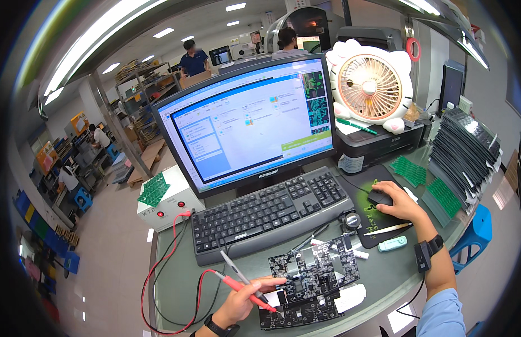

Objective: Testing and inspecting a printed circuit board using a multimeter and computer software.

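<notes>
In the workshop we saw a green desk [391, 268], keyboard [266, 212] before monitor [255, 132]. Near its front edge, the left hand [242, 300], closed, held two probes [233, 283] over circuit boards [314, 272]; the right hand [403, 202], half-curled, grasped the mouse [377, 197].

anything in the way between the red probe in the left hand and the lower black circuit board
Nothing visible stands in the way. The left hand holds the red probe with its tip at the lower black circuit board; whether it actually touches is too small to tell.
</notes>
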`<state>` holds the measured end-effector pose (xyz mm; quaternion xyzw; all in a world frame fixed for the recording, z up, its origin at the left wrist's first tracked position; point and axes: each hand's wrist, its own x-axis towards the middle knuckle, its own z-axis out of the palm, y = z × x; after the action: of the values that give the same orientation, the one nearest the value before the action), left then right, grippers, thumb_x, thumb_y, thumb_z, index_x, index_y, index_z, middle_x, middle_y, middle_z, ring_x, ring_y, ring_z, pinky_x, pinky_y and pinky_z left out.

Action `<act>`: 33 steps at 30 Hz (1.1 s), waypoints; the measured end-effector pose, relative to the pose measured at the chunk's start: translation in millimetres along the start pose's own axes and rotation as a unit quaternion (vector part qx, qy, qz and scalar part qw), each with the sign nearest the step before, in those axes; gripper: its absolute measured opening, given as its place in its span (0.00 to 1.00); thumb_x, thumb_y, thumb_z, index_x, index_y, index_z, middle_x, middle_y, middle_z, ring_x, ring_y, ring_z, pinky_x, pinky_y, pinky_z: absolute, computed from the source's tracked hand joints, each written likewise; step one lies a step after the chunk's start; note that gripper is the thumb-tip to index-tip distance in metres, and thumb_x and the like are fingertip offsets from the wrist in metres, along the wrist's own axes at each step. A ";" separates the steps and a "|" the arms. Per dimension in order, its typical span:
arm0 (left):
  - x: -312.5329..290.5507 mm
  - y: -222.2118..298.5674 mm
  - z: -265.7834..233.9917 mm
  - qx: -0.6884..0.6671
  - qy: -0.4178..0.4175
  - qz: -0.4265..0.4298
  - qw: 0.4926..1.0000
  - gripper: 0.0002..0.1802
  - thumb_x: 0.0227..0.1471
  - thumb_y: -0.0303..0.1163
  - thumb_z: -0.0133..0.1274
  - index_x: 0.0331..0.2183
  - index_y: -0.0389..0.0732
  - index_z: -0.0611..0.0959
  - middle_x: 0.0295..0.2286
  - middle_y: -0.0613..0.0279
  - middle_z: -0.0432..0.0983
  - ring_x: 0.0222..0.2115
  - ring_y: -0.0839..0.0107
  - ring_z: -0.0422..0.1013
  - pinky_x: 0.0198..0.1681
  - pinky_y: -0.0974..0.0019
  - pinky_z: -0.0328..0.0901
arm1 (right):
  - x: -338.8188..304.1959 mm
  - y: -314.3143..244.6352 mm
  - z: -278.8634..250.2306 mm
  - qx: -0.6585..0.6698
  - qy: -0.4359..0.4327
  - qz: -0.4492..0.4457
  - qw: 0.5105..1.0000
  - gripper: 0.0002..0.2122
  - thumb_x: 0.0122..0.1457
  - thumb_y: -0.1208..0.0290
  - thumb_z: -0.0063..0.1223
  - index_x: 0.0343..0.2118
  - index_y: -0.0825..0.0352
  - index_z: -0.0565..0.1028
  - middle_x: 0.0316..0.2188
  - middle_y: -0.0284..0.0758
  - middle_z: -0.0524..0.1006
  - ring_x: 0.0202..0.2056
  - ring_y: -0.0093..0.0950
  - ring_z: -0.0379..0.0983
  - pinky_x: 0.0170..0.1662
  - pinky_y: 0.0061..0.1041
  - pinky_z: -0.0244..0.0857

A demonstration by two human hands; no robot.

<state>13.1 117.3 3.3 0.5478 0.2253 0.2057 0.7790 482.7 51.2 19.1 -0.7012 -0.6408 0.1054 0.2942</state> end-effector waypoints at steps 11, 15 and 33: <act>-0.2 -1.0 0.2 -0.005 0.008 0.001 1.000 0.31 0.63 0.41 0.36 0.55 0.24 0.68 0.53 0.46 0.70 0.52 0.59 0.68 0.58 0.58 0.60 | -1.4 2.4 -0.2 -0.007 -0.001 0.002 1.000 0.28 0.51 0.68 0.61 0.57 0.63 0.69 0.57 0.41 0.65 0.58 0.39 0.64 0.61 0.31 0.58; 0.5 -1.9 -0.6 -0.011 0.015 -0.006 1.000 0.30 0.63 0.41 0.36 0.55 0.24 0.69 0.53 0.46 0.70 0.52 0.59 0.68 0.58 0.57 0.60 | -1.0 0.2 -0.9 -0.006 -0.003 0.004 1.000 0.28 0.51 0.68 0.62 0.57 0.63 0.69 0.56 0.42 0.66 0.58 0.38 0.63 0.61 0.31 0.57; 0.3 0.5 0.6 0.017 -0.003 0.005 1.000 0.32 0.62 0.45 0.35 0.53 0.26 0.73 0.53 0.47 0.70 0.51 0.58 0.68 0.58 0.57 0.60 | -0.1 3.1 -0.8 -0.003 -0.005 0.000 1.000 0.28 0.51 0.68 0.62 0.56 0.63 0.69 0.56 0.42 0.66 0.59 0.39 0.63 0.62 0.31 0.56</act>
<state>13.7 117.1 3.9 0.5632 0.2232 0.2041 0.7690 485.8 50.8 18.1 -0.7014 -0.6426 0.1069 0.2893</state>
